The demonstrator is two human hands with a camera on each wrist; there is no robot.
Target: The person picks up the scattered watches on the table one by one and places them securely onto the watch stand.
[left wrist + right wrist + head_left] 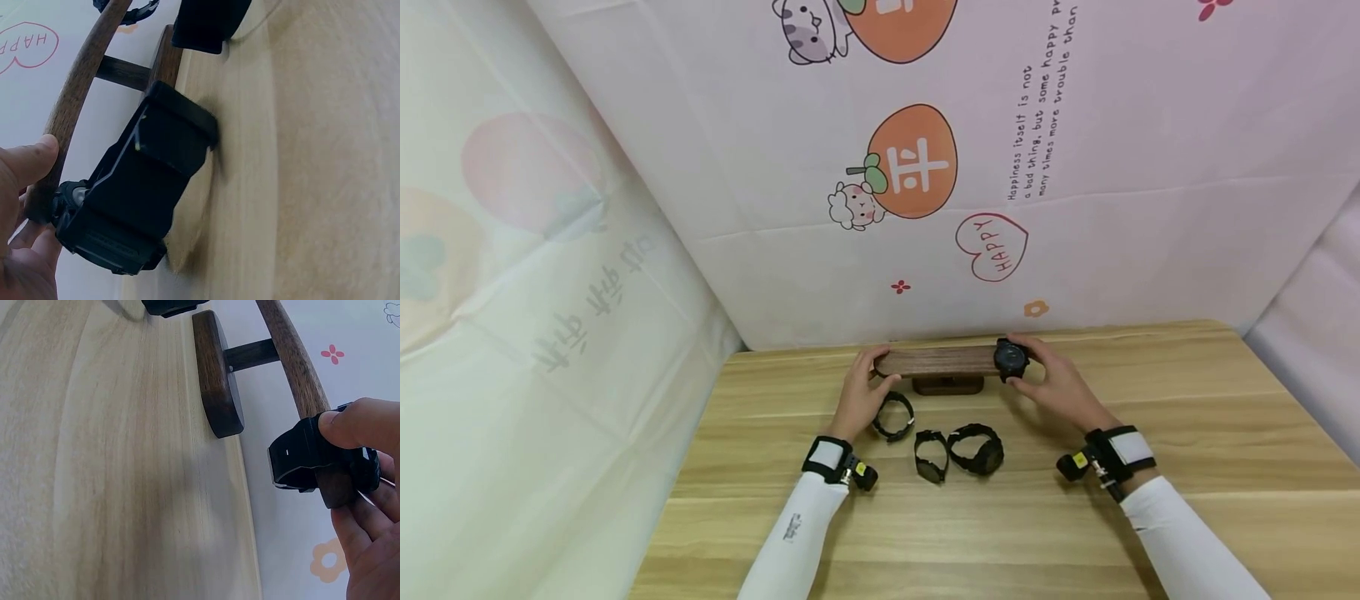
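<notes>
A dark wooden watch stand, with a horizontal bar (936, 362) over a small base (947, 387), stands at the back of the table. My left hand (859, 402) grips the bar's left end, thumb in front and fingers behind in the left wrist view. At the other end a black watch (1012, 358) encircles the bar. My right hand (1060, 388) pinches this watch, its thumb pressing the strap (300, 450) in the right wrist view. Just below my left hand, another black watch (134, 187) stands on its side on the table.
Two more black watches, a smaller one (930, 472) and a bulkier one (989, 457), lie side by side in front of the stand. Behind the wood-grain table (1037, 533) hangs a white printed cloth (775, 275), close to the stand.
</notes>
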